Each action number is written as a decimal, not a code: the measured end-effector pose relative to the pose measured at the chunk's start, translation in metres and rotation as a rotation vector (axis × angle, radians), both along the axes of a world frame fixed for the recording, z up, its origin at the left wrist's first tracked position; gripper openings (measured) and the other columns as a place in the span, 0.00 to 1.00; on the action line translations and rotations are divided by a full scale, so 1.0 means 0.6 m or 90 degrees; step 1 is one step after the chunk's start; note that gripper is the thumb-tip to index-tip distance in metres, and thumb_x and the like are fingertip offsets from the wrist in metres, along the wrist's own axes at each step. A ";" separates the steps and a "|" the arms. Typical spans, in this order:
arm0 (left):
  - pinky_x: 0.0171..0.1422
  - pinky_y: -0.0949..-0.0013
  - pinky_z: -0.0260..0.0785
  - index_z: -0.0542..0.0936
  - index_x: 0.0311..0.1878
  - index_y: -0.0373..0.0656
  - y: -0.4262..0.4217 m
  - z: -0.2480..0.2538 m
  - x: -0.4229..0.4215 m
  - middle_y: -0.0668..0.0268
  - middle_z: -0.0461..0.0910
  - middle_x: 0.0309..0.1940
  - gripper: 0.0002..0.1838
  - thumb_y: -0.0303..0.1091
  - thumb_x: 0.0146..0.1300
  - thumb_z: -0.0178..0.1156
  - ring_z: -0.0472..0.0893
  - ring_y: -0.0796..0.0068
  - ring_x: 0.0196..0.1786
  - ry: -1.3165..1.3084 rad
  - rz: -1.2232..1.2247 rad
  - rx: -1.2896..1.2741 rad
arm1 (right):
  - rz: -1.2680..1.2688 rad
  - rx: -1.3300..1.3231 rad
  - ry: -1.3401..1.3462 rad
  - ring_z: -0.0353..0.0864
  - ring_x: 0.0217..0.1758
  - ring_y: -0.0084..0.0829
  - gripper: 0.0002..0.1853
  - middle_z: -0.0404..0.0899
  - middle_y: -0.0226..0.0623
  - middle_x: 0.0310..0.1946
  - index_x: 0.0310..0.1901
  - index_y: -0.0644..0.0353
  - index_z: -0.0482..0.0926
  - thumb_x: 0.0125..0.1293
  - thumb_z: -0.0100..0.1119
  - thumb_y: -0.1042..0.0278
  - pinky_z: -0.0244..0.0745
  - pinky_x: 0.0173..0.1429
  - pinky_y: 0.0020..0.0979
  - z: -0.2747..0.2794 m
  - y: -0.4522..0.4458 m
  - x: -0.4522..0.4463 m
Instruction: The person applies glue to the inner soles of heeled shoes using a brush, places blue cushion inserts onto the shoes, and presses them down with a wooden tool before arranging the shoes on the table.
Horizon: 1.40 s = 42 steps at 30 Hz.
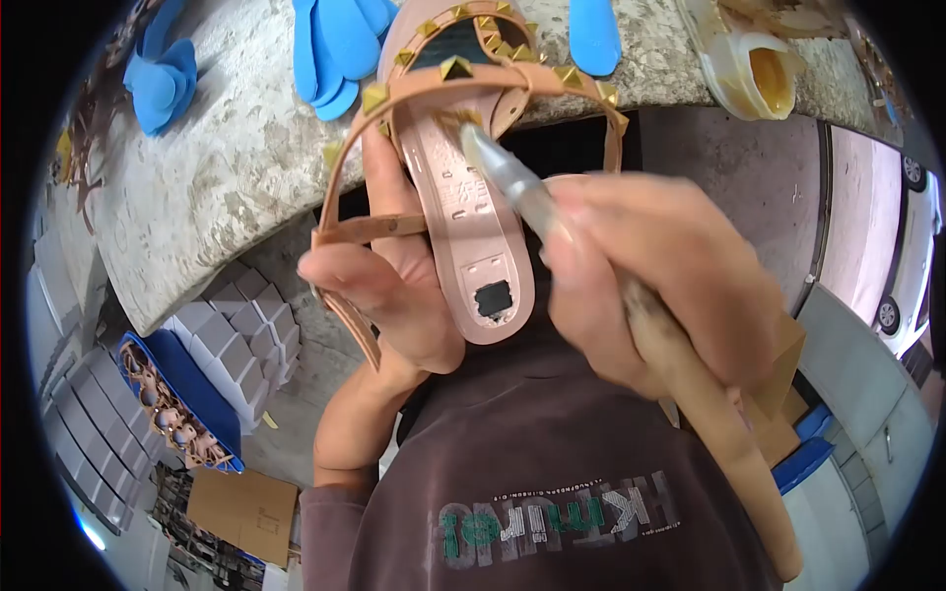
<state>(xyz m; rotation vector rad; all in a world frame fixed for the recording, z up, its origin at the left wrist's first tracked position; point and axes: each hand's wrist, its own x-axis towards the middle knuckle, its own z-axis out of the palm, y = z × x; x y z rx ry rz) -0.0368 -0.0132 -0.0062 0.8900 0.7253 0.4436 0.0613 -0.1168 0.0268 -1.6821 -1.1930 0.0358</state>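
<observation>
Gripping the brush [512, 182] in your right fingers [631, 207], you have its tip angled down at the sandal [468, 231]; blur hides how firm that grasp is. A jerky stroke could skid off the sole's edge and smear the studded strap [394, 91] just beyond your fingertips. Too wet a load would likely pool around the raised marks, or in the dark-backed opening [493, 298] at the heel, the end nearest you.

Your left fingers [382, 163] cradle the sandal from behind, with the thumb off the sole, near the ankle strap [374, 229]. With so little clamping it, pressing hard on one side could tip or twist it, and that loose strap could swing into the wet area.

Farther out, past your right fingers, an open pot [759, 84] stands near the edge of the surface [232, 177]; a careless reach might knock it. Drips could also mark the blue pieces [335, 54] lying beyond your left fingers.
</observation>
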 end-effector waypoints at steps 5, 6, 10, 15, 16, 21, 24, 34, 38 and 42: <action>0.74 0.64 0.57 0.44 0.80 0.44 0.016 0.000 -0.003 0.61 0.56 0.76 0.68 0.91 0.46 0.24 0.61 0.67 0.73 -0.004 0.046 -0.011 | 0.115 -0.119 0.017 0.85 0.29 0.36 0.12 0.85 0.49 0.35 0.43 0.68 0.78 0.57 0.65 0.77 0.81 0.34 0.30 0.062 -0.076 -0.025; 0.74 0.65 0.57 0.45 0.80 0.44 0.020 -0.006 -0.008 0.61 0.56 0.76 0.68 0.91 0.47 0.24 0.61 0.68 0.73 -0.007 0.016 0.012 | 0.137 -0.092 0.025 0.84 0.28 0.35 0.11 0.85 0.49 0.35 0.43 0.68 0.78 0.59 0.64 0.75 0.81 0.33 0.30 0.066 -0.081 -0.023; 0.73 0.64 0.60 0.46 0.79 0.41 0.028 -0.008 -0.014 0.60 0.57 0.75 0.66 0.89 0.50 0.25 0.64 0.67 0.72 -0.065 -0.034 -0.042 | 0.013 -0.030 -0.003 0.83 0.25 0.34 0.07 0.84 0.51 0.32 0.37 0.70 0.79 0.62 0.61 0.74 0.79 0.29 0.30 0.043 -0.037 -0.023; 0.55 0.72 0.71 0.48 0.79 0.40 0.041 -0.017 -0.019 0.60 0.69 0.67 0.62 0.86 0.56 0.21 0.75 0.74 0.54 -0.015 -0.058 0.053 | 0.025 0.040 0.079 0.83 0.22 0.34 0.08 0.82 0.50 0.25 0.28 0.72 0.80 0.57 0.63 0.74 0.77 0.22 0.27 0.044 -0.068 -0.045; 0.51 0.74 0.72 0.49 0.79 0.39 0.046 -0.024 -0.022 0.60 0.71 0.64 0.61 0.85 0.57 0.20 0.77 0.76 0.49 -0.002 -0.079 0.102 | 0.046 0.037 0.117 0.84 0.23 0.35 0.09 0.82 0.49 0.22 0.26 0.72 0.81 0.55 0.66 0.73 0.78 0.21 0.25 0.056 -0.091 -0.054; 0.58 0.68 0.67 0.50 0.78 0.37 0.082 -0.002 -0.063 0.53 0.68 0.66 0.54 0.78 0.65 0.26 0.74 0.69 0.56 -0.352 -0.044 -0.032 | -0.326 0.551 0.140 0.83 0.45 0.43 0.30 0.68 0.65 0.63 0.41 0.72 0.81 0.76 0.42 0.47 0.79 0.50 0.48 0.160 -0.051 0.042; 0.40 0.66 0.80 0.55 0.75 0.41 0.127 0.059 -0.117 0.51 0.70 0.64 0.49 0.75 0.67 0.34 0.83 0.69 0.43 -0.348 0.233 -0.063 | -0.257 0.085 -0.063 0.80 0.56 0.40 0.19 0.77 0.49 0.59 0.48 0.69 0.82 0.69 0.46 0.63 0.76 0.57 0.40 0.175 -0.039 0.133; 0.31 0.73 0.73 0.63 0.68 0.42 0.145 0.057 -0.198 0.65 0.79 0.41 0.41 0.71 0.71 0.32 0.79 0.74 0.28 -0.204 0.398 0.012 | -0.034 -0.520 -0.083 0.84 0.34 0.47 0.15 0.83 0.56 0.30 0.37 0.69 0.83 0.57 0.70 0.64 0.78 0.39 0.42 0.033 0.342 0.107; 0.31 0.73 0.73 0.62 0.69 0.43 0.129 0.053 -0.199 0.64 0.79 0.41 0.40 0.69 0.72 0.31 0.80 0.75 0.29 -0.166 0.375 0.006 | -0.106 -0.460 -0.159 0.85 0.40 0.53 0.19 0.84 0.57 0.35 0.39 0.70 0.83 0.54 0.73 0.61 0.80 0.46 0.45 0.009 0.338 0.089; 0.33 0.72 0.77 0.63 0.66 0.42 0.110 0.031 -0.184 0.63 0.79 0.34 0.35 0.63 0.76 0.28 0.80 0.75 0.29 -0.176 0.207 0.058 | -0.128 -0.328 -0.119 0.86 0.36 0.44 0.14 0.85 0.53 0.35 0.37 0.69 0.83 0.56 0.71 0.65 0.79 0.44 0.42 0.023 0.304 0.101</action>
